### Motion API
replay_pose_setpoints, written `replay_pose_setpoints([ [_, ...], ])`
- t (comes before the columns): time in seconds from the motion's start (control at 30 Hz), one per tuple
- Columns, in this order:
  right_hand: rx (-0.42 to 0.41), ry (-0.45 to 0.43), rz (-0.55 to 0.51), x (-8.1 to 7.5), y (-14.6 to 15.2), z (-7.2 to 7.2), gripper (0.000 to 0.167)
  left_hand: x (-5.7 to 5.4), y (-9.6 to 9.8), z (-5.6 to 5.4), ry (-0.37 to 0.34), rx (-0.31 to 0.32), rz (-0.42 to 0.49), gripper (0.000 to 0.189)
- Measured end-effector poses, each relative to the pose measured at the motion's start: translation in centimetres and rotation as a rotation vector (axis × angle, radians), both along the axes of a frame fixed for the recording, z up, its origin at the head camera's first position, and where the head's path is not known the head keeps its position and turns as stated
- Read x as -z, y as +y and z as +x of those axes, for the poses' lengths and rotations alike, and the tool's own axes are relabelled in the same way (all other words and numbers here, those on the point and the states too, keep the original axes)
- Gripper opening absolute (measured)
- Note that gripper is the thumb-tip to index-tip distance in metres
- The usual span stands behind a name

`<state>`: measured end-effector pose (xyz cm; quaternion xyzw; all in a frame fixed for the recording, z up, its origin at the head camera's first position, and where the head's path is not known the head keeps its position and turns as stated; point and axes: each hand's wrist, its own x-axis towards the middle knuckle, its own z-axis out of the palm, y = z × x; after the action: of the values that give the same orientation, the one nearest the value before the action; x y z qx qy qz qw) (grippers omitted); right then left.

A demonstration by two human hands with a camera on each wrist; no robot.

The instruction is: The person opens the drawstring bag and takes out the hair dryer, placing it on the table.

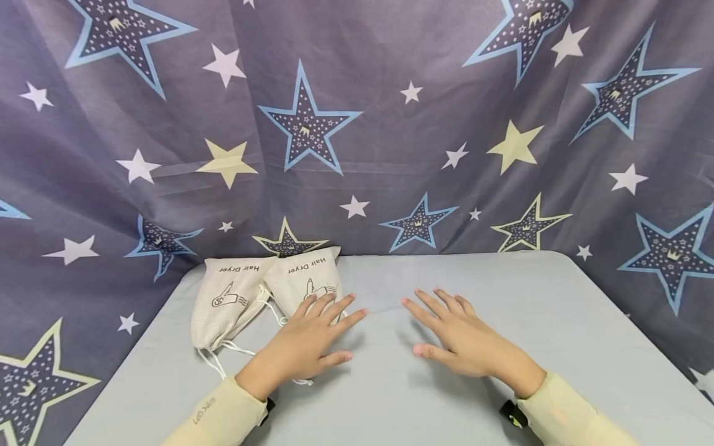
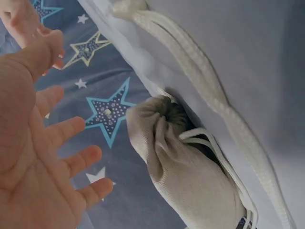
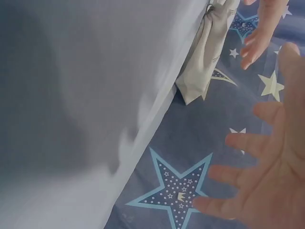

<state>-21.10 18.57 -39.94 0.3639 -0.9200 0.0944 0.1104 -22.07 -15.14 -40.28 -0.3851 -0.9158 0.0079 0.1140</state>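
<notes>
Two cream drawstring bags printed "Hair Dryer" lie side by side at the table's far left. The left bag (image 1: 225, 303) shows whole; the right bag (image 1: 292, 275) is partly hidden behind my left hand (image 1: 307, 341). That hand hovers with fingers spread and holds nothing. My right hand (image 1: 460, 337) is likewise spread above the table's middle, apart from any object. In the left wrist view, a gathered bag neck (image 2: 167, 124) and white drawstring (image 2: 209, 90) appear beside the left palm (image 2: 28, 157). From the right wrist, a bag (image 3: 205, 57) is visible beyond the right fingers.
A pale grey cloth covers the table (image 1: 385, 402). Behind and along its sides hangs a dark purple-grey curtain (image 1: 385, 155) with printed stars. Loose white cords (image 1: 214, 359) trail from the bags toward the near side. Each wrist wears a dark strap device (image 1: 513, 414).
</notes>
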Motion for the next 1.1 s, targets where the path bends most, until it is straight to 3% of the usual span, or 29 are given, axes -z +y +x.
replay_pose_setpoints([
  [0.27, -0.033, 0.049, -0.008, -0.7, -1.0, -2.7, 0.075, 0.1, -1.2, -0.9, 0.045, -0.039, 0.022, 0.075],
  [0.5, -0.011, 0.032, 0.036, -0.9, -2.3, -4.9, 0.074, 0.4, -2.4, -1.8, 0.080, -0.106, 0.021, 0.071],
  [0.8, -0.027, -0.003, 0.082, -0.8, -5.0, -7.2, 0.075, 0.0, -4.5, -2.6, 0.060, -0.210, -0.031, 0.085],
  [1.1, -0.107, 0.035, 0.119, -0.6, -8.1, -8.8, 0.078, -0.3, -6.1, -3.5, 0.034, -0.210, -0.009, 0.096],
])
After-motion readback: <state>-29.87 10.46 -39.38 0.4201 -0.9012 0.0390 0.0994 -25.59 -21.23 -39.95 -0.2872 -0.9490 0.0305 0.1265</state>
